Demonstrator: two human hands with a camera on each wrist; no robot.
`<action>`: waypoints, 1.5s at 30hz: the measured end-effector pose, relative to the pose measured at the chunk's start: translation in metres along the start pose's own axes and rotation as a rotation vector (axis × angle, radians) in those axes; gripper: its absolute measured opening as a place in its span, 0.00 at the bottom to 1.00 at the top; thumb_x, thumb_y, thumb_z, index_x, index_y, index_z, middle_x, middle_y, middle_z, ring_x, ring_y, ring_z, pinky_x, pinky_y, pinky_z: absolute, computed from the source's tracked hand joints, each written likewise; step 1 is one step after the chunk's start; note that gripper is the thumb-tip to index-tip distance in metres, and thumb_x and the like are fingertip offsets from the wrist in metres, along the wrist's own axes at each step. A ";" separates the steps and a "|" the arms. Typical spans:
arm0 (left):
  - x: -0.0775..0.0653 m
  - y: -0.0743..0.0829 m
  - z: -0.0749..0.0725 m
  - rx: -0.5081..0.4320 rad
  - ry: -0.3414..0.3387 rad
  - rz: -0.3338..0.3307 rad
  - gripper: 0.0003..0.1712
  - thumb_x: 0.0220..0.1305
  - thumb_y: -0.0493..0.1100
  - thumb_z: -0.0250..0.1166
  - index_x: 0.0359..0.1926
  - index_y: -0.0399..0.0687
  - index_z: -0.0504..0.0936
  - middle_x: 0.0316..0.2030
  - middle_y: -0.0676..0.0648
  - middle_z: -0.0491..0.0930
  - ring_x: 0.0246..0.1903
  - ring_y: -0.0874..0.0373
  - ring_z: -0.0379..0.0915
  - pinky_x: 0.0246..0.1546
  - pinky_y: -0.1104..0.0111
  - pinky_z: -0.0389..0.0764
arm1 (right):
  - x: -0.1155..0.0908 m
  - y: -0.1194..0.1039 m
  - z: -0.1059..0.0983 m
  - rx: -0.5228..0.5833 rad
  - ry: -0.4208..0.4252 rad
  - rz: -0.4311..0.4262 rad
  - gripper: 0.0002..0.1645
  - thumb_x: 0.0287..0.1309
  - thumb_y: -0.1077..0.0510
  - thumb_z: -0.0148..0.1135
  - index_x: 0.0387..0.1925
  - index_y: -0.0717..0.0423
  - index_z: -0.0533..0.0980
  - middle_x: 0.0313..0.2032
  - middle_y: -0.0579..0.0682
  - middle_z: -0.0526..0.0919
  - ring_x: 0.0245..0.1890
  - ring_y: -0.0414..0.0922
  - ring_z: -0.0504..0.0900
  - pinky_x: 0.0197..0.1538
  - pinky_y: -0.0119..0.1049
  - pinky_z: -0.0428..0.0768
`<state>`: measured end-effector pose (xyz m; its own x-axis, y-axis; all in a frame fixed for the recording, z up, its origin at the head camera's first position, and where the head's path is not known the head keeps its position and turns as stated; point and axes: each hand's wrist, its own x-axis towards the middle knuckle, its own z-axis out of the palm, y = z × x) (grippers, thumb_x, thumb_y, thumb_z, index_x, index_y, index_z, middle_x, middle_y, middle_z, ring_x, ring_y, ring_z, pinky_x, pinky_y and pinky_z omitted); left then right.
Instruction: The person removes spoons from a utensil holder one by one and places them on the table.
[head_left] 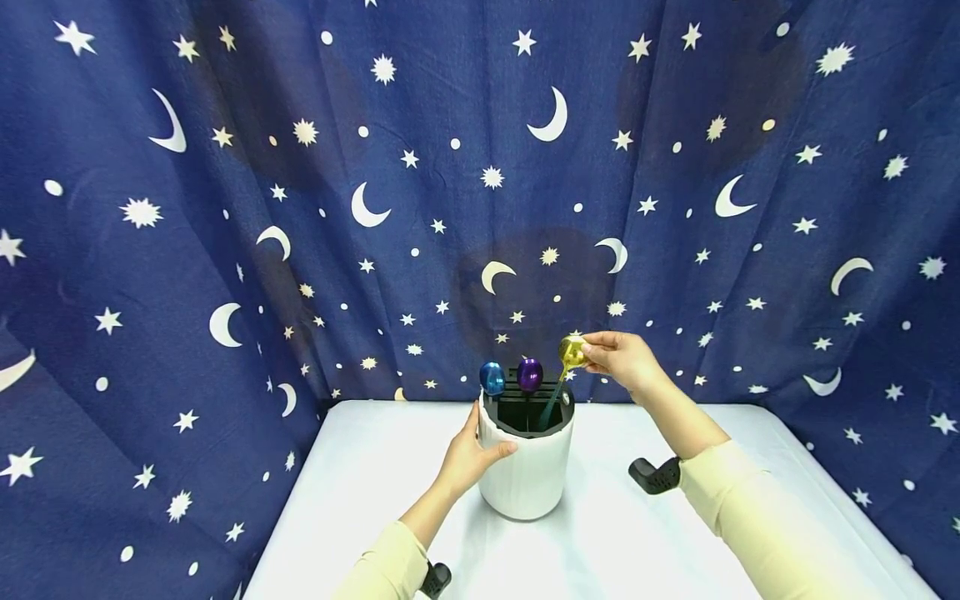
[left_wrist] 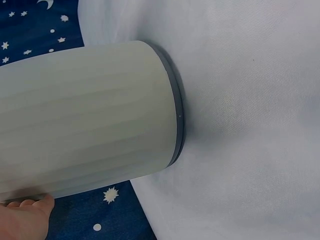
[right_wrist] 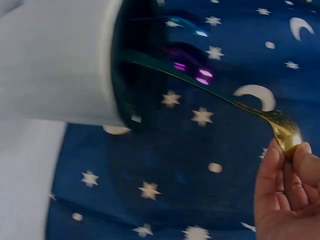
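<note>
A white cylindrical utensil holder (head_left: 525, 483) with a dark interior stands upright on the table. My left hand (head_left: 467, 458) holds its left side near the top, thumb toward the front; in the left wrist view the fingers (left_wrist: 37, 207) lie against the white wall (left_wrist: 100, 115). My right hand (head_left: 626, 360) pinches the gold bowl of a spoon (head_left: 572, 352) between thumb and fingers. That spoon's thin handle, teal lower down, slants into the holder's opening. A blue spoon (head_left: 492, 378) and a purple spoon (head_left: 529, 374) stand bowl-up at the back rim, their lower handles hidden inside.
The holder rests on a table with a white cloth (head_left: 375, 467). Close behind the table hangs a dark blue curtain (head_left: 450, 208) with moons and stars. Black wrist devices (head_left: 654, 476) are strapped to both forearms.
</note>
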<state>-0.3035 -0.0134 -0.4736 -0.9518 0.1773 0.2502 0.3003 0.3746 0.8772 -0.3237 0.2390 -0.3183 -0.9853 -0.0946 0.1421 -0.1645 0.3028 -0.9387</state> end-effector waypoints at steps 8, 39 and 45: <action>0.003 0.001 -0.003 0.001 -0.007 -0.028 0.59 0.48 0.60 0.70 0.70 0.37 0.48 0.64 0.35 0.58 0.58 0.40 0.63 0.56 0.52 0.66 | -0.002 -0.054 -0.036 -0.038 0.049 -0.089 0.23 0.65 0.62 0.51 0.55 0.79 0.66 0.31 0.44 0.80 0.31 0.33 0.79 0.39 0.26 0.78; 0.004 0.002 -0.004 0.000 -0.034 -0.070 0.61 0.48 0.61 0.69 0.70 0.36 0.46 0.65 0.35 0.55 0.60 0.40 0.59 0.58 0.53 0.63 | -0.023 0.044 -0.070 -0.430 -0.068 0.097 0.16 0.64 0.67 0.50 0.46 0.81 0.70 0.33 0.62 0.80 0.31 0.46 0.79 0.34 0.36 0.80; 0.003 0.005 -0.002 0.007 -0.048 -0.100 0.61 0.47 0.63 0.69 0.71 0.41 0.46 0.66 0.38 0.55 0.61 0.42 0.58 0.59 0.54 0.62 | -0.032 0.069 -0.064 -0.427 -0.116 0.155 0.14 0.63 0.68 0.50 0.44 0.81 0.71 0.32 0.61 0.79 0.31 0.46 0.78 0.35 0.39 0.80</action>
<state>-0.3054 -0.0127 -0.4679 -0.9731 0.1817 0.1415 0.2045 0.3993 0.8937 -0.3062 0.3236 -0.3676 -0.9921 -0.1154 -0.0487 -0.0436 0.6826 -0.7295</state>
